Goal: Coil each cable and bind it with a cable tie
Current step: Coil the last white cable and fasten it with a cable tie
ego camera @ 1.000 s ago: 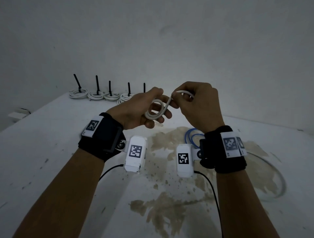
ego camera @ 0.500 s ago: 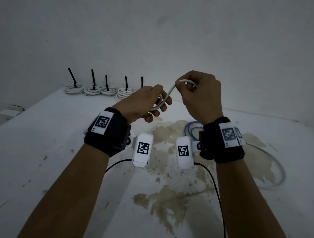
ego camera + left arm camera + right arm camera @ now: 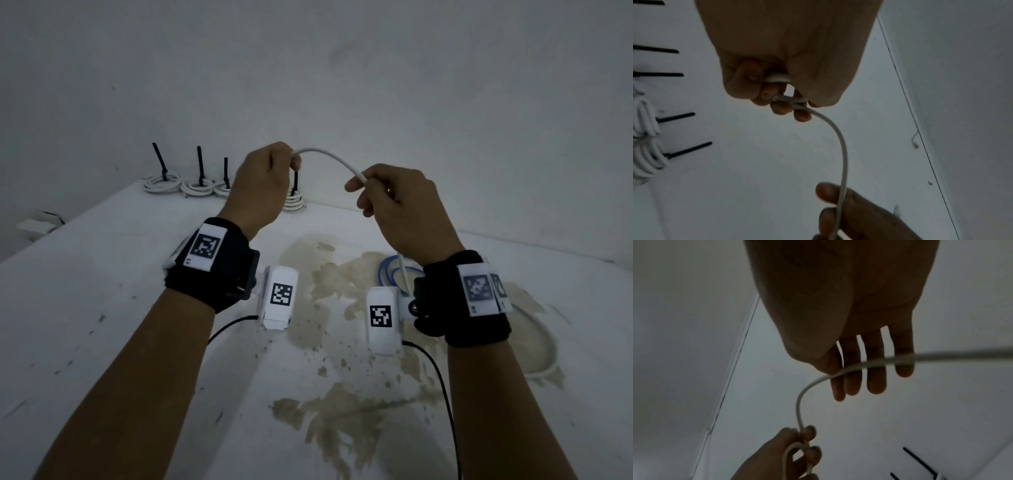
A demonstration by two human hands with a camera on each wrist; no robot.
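A white cable [image 3: 329, 157] arcs between my two raised hands above the table. My left hand [image 3: 294, 161] grips a small coil of it, with the loops showing between the curled fingers [image 3: 777, 79]. My right hand [image 3: 363, 186] holds the cable further along, between thumb and fingers. In the right wrist view the cable [image 3: 799, 405] runs across the fingers [image 3: 875, 379] and down to the left hand [image 3: 803, 444]. Below the right hand the cable drops toward the table [image 3: 401, 270].
Several white coils bound with black ties [image 3: 162, 181] stand in a row at the table's back left; one [image 3: 294, 202] sits just behind my left hand. A blue cable coil [image 3: 388, 274] lies under my right wrist. Loose white cable [image 3: 544, 363] curves at right over the stained table [image 3: 342, 411].
Both hands have risen and moved apart. The left hand has carried its small coil up and left, and the stretch of cable between the hands has lengthened into an arc.
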